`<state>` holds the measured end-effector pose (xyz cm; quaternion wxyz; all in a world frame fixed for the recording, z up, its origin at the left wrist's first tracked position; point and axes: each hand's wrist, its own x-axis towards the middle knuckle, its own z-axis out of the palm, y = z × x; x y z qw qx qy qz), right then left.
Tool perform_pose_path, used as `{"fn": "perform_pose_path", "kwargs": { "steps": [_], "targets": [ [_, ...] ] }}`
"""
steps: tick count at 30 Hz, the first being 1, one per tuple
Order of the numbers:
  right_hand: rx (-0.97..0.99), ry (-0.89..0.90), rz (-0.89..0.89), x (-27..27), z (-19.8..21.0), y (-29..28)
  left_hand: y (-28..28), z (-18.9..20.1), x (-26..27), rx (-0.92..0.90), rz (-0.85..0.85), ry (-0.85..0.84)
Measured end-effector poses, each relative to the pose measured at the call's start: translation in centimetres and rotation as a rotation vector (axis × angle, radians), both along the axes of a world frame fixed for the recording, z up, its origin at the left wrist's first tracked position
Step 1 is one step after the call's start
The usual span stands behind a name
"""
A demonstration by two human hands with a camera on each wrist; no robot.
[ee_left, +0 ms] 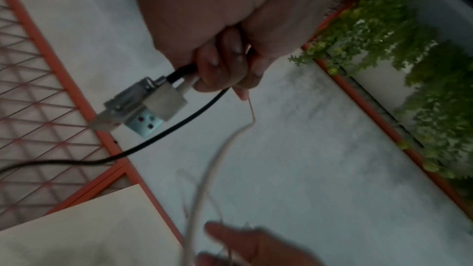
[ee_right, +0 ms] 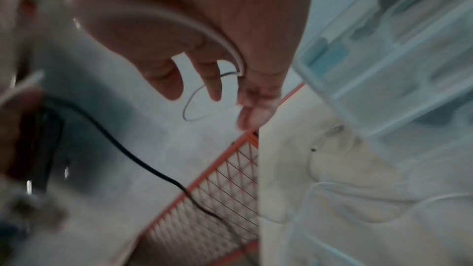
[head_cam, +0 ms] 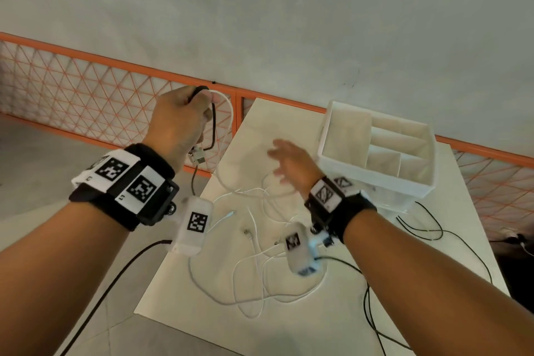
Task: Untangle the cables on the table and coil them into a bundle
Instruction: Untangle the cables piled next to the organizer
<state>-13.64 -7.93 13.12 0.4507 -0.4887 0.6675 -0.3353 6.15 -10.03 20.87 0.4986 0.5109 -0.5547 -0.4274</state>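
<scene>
My left hand (head_cam: 185, 113) is raised left of the table and grips a black cable (head_cam: 213, 124) and a white cable (head_cam: 228, 113) together. In the left wrist view their USB plugs (ee_left: 145, 106) stick out below the curled fingers (ee_left: 222, 64). The white cable (ee_left: 204, 179) runs down to the tangle of white cables (head_cam: 260, 257) on the table (head_cam: 289, 118). My right hand (head_cam: 291, 165) hovers over the table with fingers spread and blurred. In the right wrist view a white cable (ee_right: 204, 31) crosses the palm of the right hand (ee_right: 202, 80); no finger curls round it.
A white divided organiser box (head_cam: 378, 150) stands at the table's back right. Thin black wires (head_cam: 424, 228) trail over the table's right side. An orange mesh fence (head_cam: 86, 95) runs behind. Green plants (ee_left: 409, 68) show in the left wrist view.
</scene>
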Motion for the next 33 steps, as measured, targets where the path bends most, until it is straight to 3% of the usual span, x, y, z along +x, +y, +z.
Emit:
{"fn": "perform_pose_path", "kwargs": {
  "steps": [2, 4, 9, 11, 13, 16, 20, 23, 27, 33],
  "targets": [
    [-0.104, -0.118, -0.113, 0.2, 2.6, -1.4, 0.0, 0.5, -0.4, -0.008, 0.024, -0.079],
    [-0.209, -0.092, -0.115, 0.0, 4.5, -1.4, 0.0, 0.7, -0.1, -0.013, 0.016, -0.145],
    [-0.338, 0.001, 0.305, 2.3, 6.5, 1.0, 1.4, 0.0, -0.5, -0.022, -0.222, -0.343],
    [-0.347, 0.087, 0.330, 3.4, 5.5, 0.5, 2.0, -0.1, -1.0, -0.060, -0.271, -0.362],
    [-0.258, 0.116, 0.233, 3.5, 3.5, 0.1, 2.4, 0.0, -0.7, -0.103, -0.229, -0.316],
    [0.030, 0.058, 0.143, 2.0, 0.6, 0.4, 2.5, 0.5, 0.3, -0.098, -0.134, -0.126],
    [0.182, 0.152, 0.162, 0.5, -1.4, 0.3, 3.4, 0.7, 2.4, -0.018, -0.379, 0.113],
    [-0.017, 0.224, 0.132, 0.1, -0.8, -1.3, 3.8, -0.7, 4.0, 0.060, -0.514, 0.037],
    [-0.257, 0.236, 0.034, -0.5, 2.8, -3.6, 3.6, -3.6, 5.3, 0.208, -0.545, -0.199],
    [-0.423, 0.347, 0.055, -1.1, 6.7, -5.5, 2.5, -6.5, 3.8, 0.286, -0.337, -0.328]
  ]
}}
